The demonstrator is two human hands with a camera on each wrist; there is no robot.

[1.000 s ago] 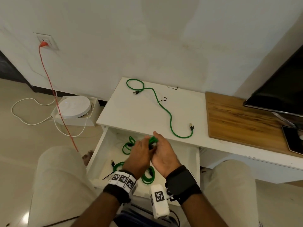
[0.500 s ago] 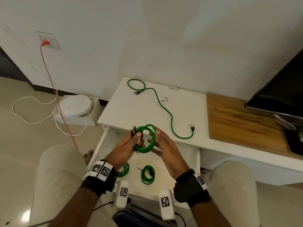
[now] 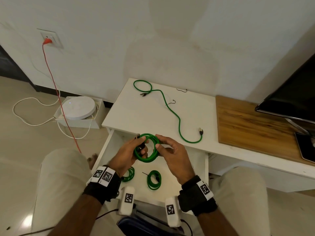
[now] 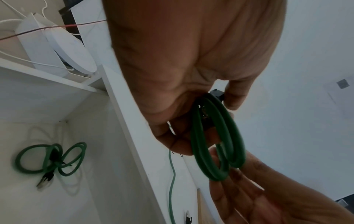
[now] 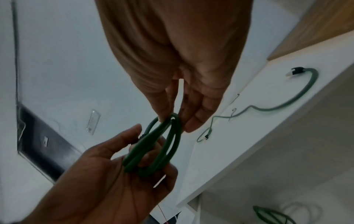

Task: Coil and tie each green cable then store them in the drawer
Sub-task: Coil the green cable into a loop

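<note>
Above open drawer, both hands' grip pinches coiled green cable.

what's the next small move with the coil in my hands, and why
Probably reach the right hand for a black tie on the white top: the coiled cable in the left hand shows no tie, unlike one coil in the drawer.

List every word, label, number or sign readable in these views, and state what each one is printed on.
None: no words, brands or numbers show in any view.
Black-and-white square code markers sit on the left wrist band, on the right wrist band and on the two white camera blocks; they are patterns, not text.
The round white device shows only a small light, and the TV screen is dark.
</note>
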